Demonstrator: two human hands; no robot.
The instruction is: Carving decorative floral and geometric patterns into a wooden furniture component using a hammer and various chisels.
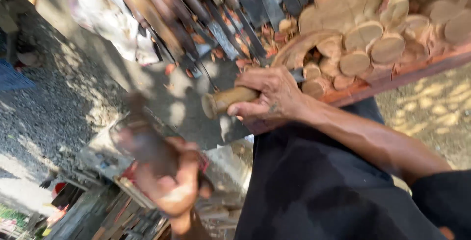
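Across the top right corner lies the large reddish-brown carved wooden panel [392, 29], its raised round petals cut in relief and its straight lower edge [417, 70] running slantwise down toward the middle of the picture. Below that edge spreads the person's black cloth garment [314, 181], filling the lower right, with sunlit sandy ground [436, 107] showing beyond the panel's far end. Left of the panel, a row of long dark-bladed wooden-handled chisels [206, 9] lies side by side on a grey work surface [162, 88], with reddish wood chips [245, 39] scattered against the panel's near corner. A crumpled pale cloth [105, 14] sits further left of the panel, beside the chisels.

At the panel's near corner, 1 hand, the right hand [274, 97], is clenched round the pale round wooden handle of a chisel [228, 100]; the blade tip meets the carving just at the panel's edge. Well below and left of the panel, over open grey surface, the left hand [171, 181] grasps a blurred dark wooden mallet [140, 134], held apart from the chisel's butt.
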